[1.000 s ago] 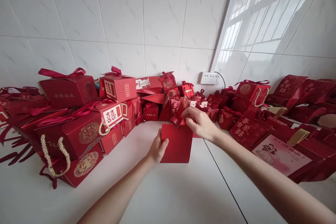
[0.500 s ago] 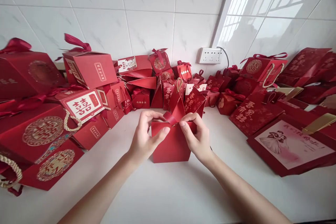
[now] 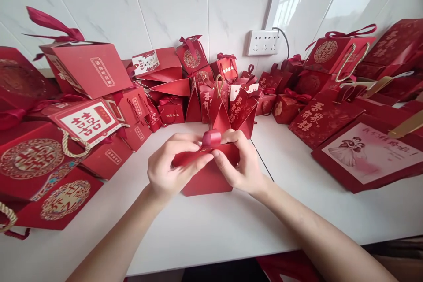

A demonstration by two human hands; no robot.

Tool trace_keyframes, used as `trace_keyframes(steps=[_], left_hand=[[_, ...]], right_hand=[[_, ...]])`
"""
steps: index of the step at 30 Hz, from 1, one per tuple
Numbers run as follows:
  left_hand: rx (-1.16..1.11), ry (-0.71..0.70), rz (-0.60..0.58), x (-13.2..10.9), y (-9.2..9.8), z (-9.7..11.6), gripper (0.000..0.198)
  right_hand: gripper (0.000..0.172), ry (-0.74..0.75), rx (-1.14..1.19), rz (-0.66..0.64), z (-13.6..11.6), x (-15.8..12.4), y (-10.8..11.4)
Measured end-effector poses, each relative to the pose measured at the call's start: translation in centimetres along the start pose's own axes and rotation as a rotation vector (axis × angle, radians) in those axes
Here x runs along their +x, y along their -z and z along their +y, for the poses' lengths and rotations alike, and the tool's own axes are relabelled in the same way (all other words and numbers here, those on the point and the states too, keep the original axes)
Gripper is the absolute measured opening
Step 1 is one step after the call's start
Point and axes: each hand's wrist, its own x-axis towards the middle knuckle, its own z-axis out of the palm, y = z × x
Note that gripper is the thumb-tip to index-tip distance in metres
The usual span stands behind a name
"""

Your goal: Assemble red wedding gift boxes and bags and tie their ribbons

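In the near middle of the scene, on the smooth white table [image 3: 198, 233], we have the plain red card box [image 3: 209, 180], and both our hands are right at its top. Here's the left hand [image 3: 168, 165], fingers curled in, thumb and forefinger pinching at the glossy crimson satin ribbon [image 3: 212, 139]. From the other side comes the right hand [image 3: 247, 165], also pinching there, the two thumb tips almost meeting. Whether either pinch takes in the card edge too, we can't tell. The ribbon stands up in a small loop between them, so we'd call this the tying or shaping stage. The next move, we judge, calls for a light, even draw on both sides: too hard and that loop could slip or the card buckle. Just beyond sits a red card box with a gold cord loop [image 3: 219, 116], while over to the right lies a dark red bag with a pale picture panel [image 3: 366, 150].
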Motion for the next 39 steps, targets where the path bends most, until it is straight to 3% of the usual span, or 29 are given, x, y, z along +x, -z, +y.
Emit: trace_keyframes(steps=[5, 11, 23, 29, 39], left_hand=[[0.019, 0.072, 0.065, -0.2, -0.3, -0.1, 0.02], [0.052, 0.03, 0.014, -0.1, -0.1, -0.1, 0.021], [0.052, 0.095, 0.05, 0.6, 0.5, 0.9, 0.014], [0.004, 0.232, 0.095, 0.0, 0.3, 1.1, 0.014], [0.067, 0.19, 0.1, 0.0, 0.3, 1.1, 0.014]], right_hand=[[0.013, 0.021, -0.02, 0.041, -0.1, -0.1, -0.5], [0.014, 0.006, -0.02, 0.041, 0.0, -0.2, -0.5], [0.026, 0.215, -0.18, 0.039, 0.3, -0.8, -1.0], [0.032, 0.259, -0.209, 0.007, 0.3, -0.7, -0.8], [0.028, 0.273, -0.219, 0.004, 0.3, -0.8, -0.9]])
